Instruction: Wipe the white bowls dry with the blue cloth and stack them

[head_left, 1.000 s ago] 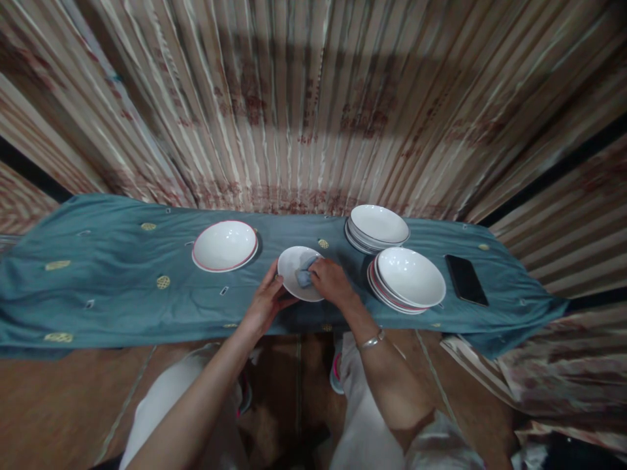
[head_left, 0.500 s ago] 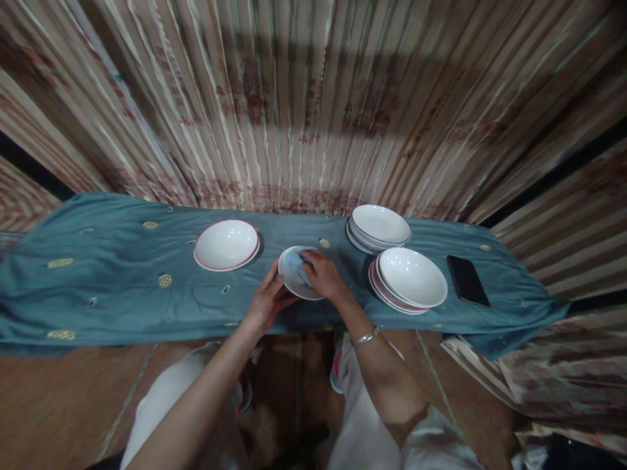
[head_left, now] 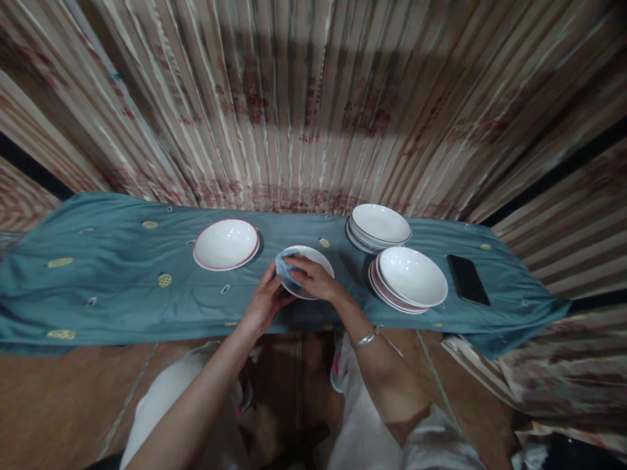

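Observation:
A white bowl [head_left: 321,261] is tilted above the front part of the cloth-covered table, in the middle of the head view. Its left rim is gripped by my left hand [head_left: 266,301], whose lower fingers go out of sight beneath it. My right hand [head_left: 313,277] reaches over the bowl and presses a light blue cloth [head_left: 284,264] against the inside, at the left rim. Part of the cloth is hidden under the right fingers.
Left of my hands lies a red-rimmed white bowl [head_left: 226,244]. To the right stand a stack of dark-rimmed bowls [head_left: 381,224] and a nearer bowl stack [head_left: 413,277]. A black phone [head_left: 467,279] rests on the blue-green tablecloth [head_left: 122,261]. Curtains [head_left: 294,98] hang behind.
My right hand has slid the blue cloth leftward across the bowl, from its middle to the left rim. The left hand keeps its hold, and the other bowls stay put.

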`<control>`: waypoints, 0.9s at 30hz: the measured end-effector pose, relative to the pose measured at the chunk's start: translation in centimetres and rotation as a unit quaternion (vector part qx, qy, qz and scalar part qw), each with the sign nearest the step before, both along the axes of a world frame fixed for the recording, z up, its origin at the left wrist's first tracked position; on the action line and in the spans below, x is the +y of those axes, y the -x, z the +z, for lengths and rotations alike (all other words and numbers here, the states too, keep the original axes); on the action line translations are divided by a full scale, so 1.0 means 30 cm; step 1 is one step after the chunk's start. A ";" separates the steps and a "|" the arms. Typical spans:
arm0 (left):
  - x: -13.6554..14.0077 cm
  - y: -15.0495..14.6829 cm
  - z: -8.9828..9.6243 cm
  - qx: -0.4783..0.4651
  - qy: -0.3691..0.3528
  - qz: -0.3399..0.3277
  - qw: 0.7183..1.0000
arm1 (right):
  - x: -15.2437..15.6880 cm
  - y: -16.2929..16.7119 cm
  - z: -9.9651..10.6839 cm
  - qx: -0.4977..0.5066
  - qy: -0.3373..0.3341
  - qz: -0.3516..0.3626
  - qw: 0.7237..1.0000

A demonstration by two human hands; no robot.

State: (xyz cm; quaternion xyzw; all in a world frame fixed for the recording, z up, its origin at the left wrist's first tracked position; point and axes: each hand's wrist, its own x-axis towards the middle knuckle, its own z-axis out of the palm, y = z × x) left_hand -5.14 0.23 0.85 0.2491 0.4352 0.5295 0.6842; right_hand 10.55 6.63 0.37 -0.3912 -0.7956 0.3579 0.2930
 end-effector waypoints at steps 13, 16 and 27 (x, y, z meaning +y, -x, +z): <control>0.000 -0.002 0.015 0.019 -0.009 -0.005 1.000 | 0.007 -0.081 -0.003 0.047 0.133 0.127 0.982; 0.003 0.000 0.010 0.020 0.003 0.004 1.000 | -0.002 -0.097 0.010 -0.011 0.140 0.108 0.984; 0.013 0.003 -0.002 0.031 0.004 0.024 0.999 | -0.062 -0.133 0.105 -0.237 0.027 0.018 0.971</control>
